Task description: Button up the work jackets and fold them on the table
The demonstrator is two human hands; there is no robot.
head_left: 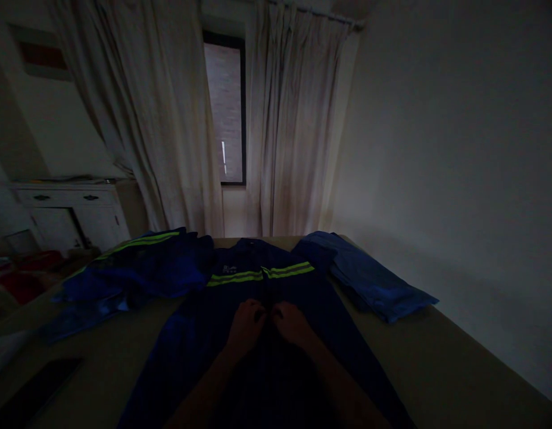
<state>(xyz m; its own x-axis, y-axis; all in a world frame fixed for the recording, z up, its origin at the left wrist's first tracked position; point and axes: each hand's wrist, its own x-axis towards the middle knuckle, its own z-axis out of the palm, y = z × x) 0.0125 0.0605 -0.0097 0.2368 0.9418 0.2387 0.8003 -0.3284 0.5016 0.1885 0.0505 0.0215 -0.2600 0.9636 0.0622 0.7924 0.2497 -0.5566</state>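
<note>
A dark blue work jacket (240, 298) lies spread out, front up, on the bed-like surface, its collar pointing away from me. Yellow-green reflective bands (289, 271) cross its chest, and small pale lettering shows on the left side. Both hands meet at the jacket's front opening, just below the bands. My left hand (249, 322) has its fingers curled and closed on the cloth edge. Close beside it, my right hand (291, 322) pinches the same front edge. Dim light hides the fingertips and any fastener between them.
Another blue garment with reflective bands (146, 262) lies crumpled at the left. Folded blue clothing (369, 277) rests at the right, near the wall. A dark flat object (37, 387) lies front left. Beyond are curtains (168, 119) and a white cabinet (74, 208).
</note>
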